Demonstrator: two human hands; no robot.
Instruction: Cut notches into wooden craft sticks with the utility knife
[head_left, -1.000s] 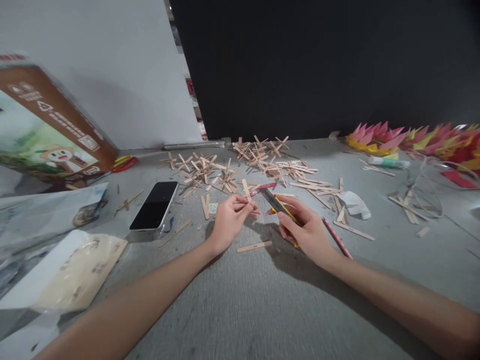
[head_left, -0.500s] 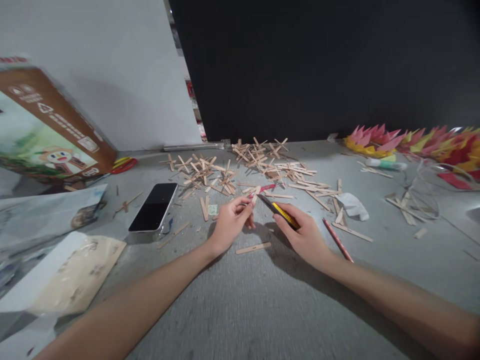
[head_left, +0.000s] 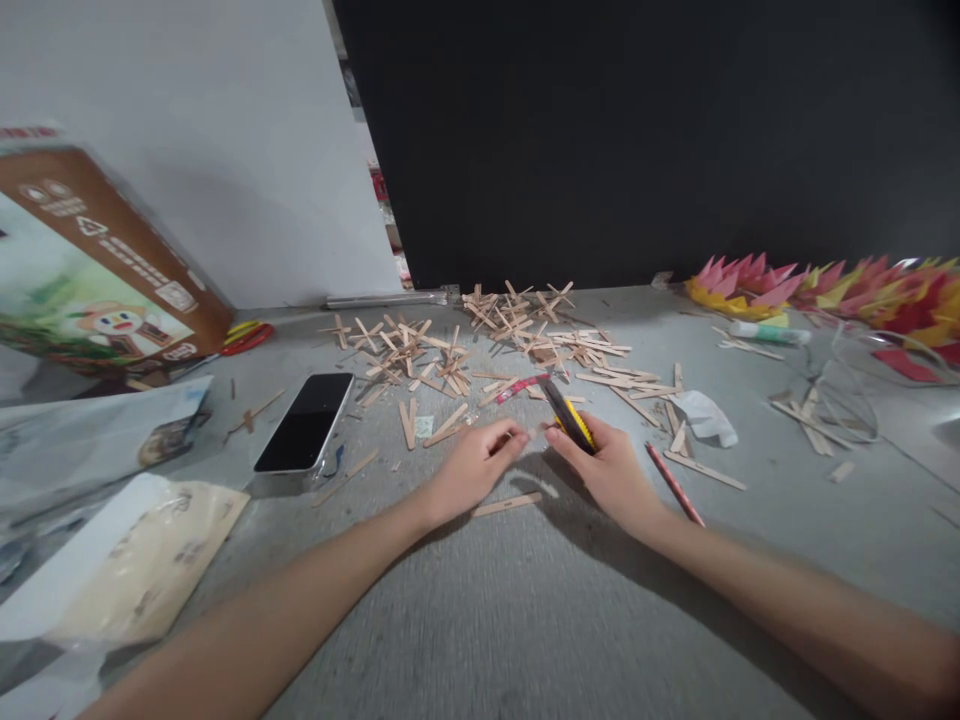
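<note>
Right of the phone [head_left: 304, 423], which lies face up on the counter [head_left: 465, 620], two bare hands work close together. The left hand [head_left: 474, 468], the nearer one to the phone, has its fingers curled in and its thumb drawn towards them; a small, pale, blurred bit shows between the two hands, and I cannot tell what it is or whether the left fingers pinch it. The right hand [head_left: 609, 468], farther right of the phone, is wrapped around the black and yellow knife [head_left: 568, 416], which tilts up and away, its front end near the red strip [head_left: 521, 387].

A loose stick [head_left: 508, 504] lies flat just below the hands, right of the phone and a little nearer the camera. The stick heap [head_left: 405, 345] spreads beyond the phone and to its right, many pieces crossed over one another. A green scrap [head_left: 424, 427] lies between the phone and the left hand.

Farther right of the phone, past the right hand, are a pencil [head_left: 675, 485], a crumpled tissue [head_left: 705, 417], a glue stick [head_left: 769, 332] and pink and yellow paper petals [head_left: 742, 283]. Left of the phone stand a brown box [head_left: 112, 265] and, nearer the camera, a cream packet [head_left: 161, 560]
</note>
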